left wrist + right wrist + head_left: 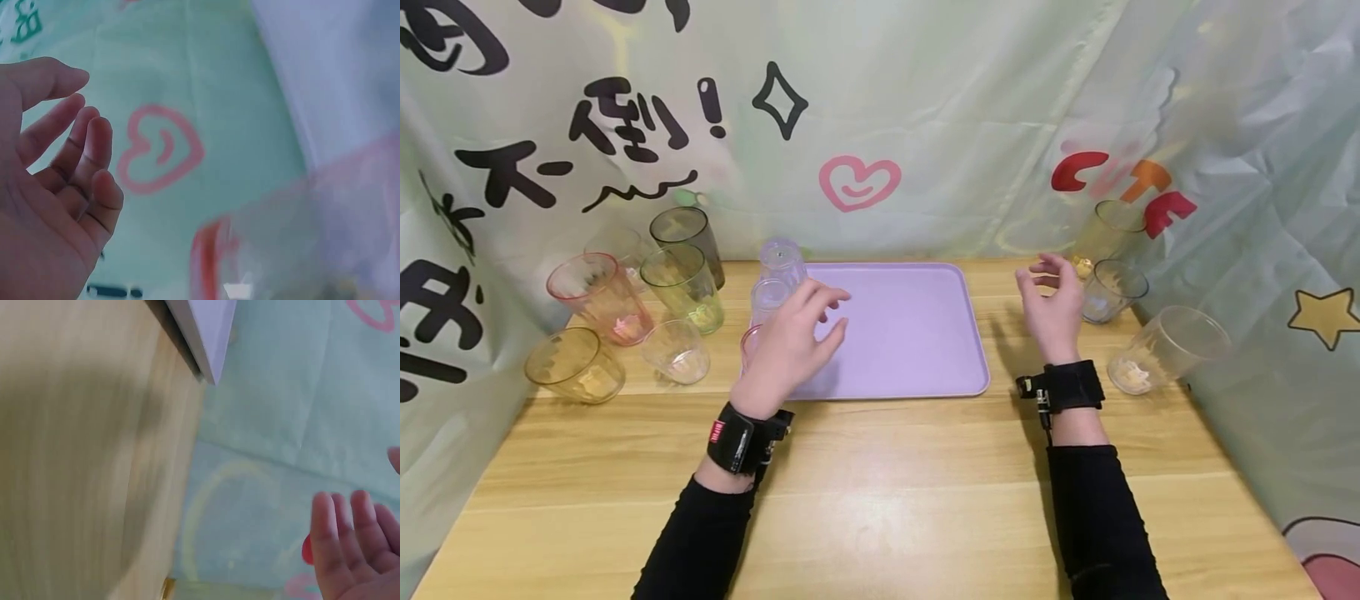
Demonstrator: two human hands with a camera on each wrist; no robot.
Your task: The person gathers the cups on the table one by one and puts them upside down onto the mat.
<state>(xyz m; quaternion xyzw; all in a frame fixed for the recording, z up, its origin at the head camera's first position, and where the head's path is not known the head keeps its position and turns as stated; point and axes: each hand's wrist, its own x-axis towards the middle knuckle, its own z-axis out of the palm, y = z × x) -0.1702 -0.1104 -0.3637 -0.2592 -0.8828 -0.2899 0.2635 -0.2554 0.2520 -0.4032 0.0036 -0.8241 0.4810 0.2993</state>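
My left hand [793, 337] hovers over the left side of the lilac tray [895, 333], fingers loosely bent and holding nothing. Along that side stand a purple-tinted glass [781, 260], a paler glass [767, 293] and a red-rimmed glass [748, 340], the last partly hidden behind the hand. The left wrist view shows the red rim [209, 262] up close, apart from the fingers. To the right of the tray, my right hand [1054, 304] is raised with its fingers slightly curled and nothing in its grasp. Nearest it is a bluish-grey glass [1112, 292].
On the right also stand a yellowish tall glass [1112, 237] and a clear tumbler [1165, 350]. Several tinted glasses cluster at left, among them a pink one [602, 300], a green one [683, 287] and an amber one [576, 367]. A printed cloth [955, 167] hangs behind the wooden table [880, 492].
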